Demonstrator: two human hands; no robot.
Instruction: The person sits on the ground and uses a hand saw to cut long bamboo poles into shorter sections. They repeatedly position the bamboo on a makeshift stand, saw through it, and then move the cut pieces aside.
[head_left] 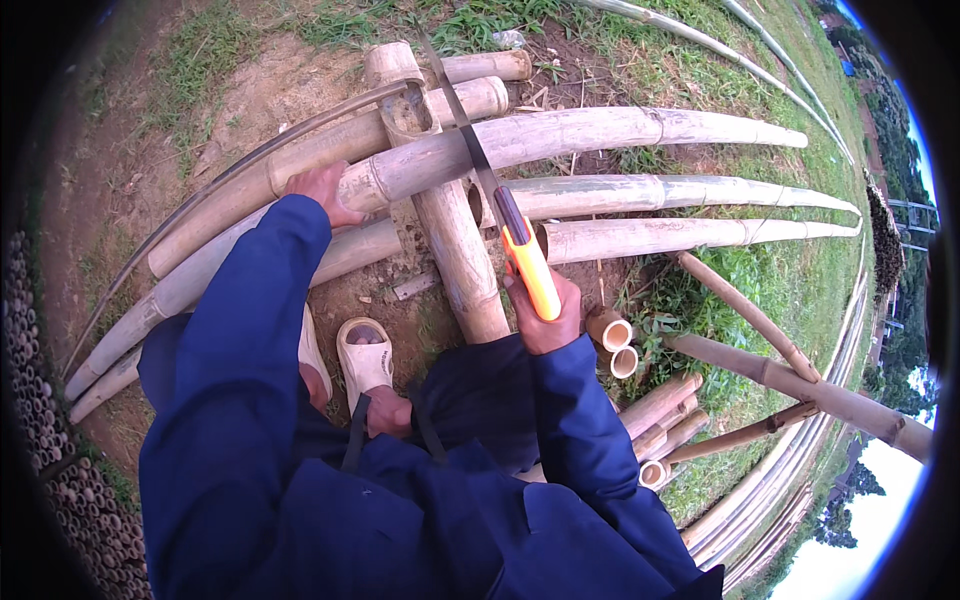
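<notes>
My left hand [326,192] grips a long, pale bamboo pole [570,138] that lies crosswise over a thick, notched bamboo support [455,245]. In my right hand [550,318] is a hand saw [533,265] with a yellow-orange handle, my fingers closed around it. Its long, dark blade slants up and away across the pole, to the right of my left hand. Whether the teeth have cut into the bamboo, I cannot make out. The pole is in one piece on both sides of the blade.
More bamboo poles [690,236] lie beside the held one. Short cut bamboo pieces [662,412] sit on the ground by my right arm. A slanting bamboo frame [775,375] stands to the right. Many stacked bamboo ends [85,505] fill the left edge. My sandalled foot [364,355] is below the poles.
</notes>
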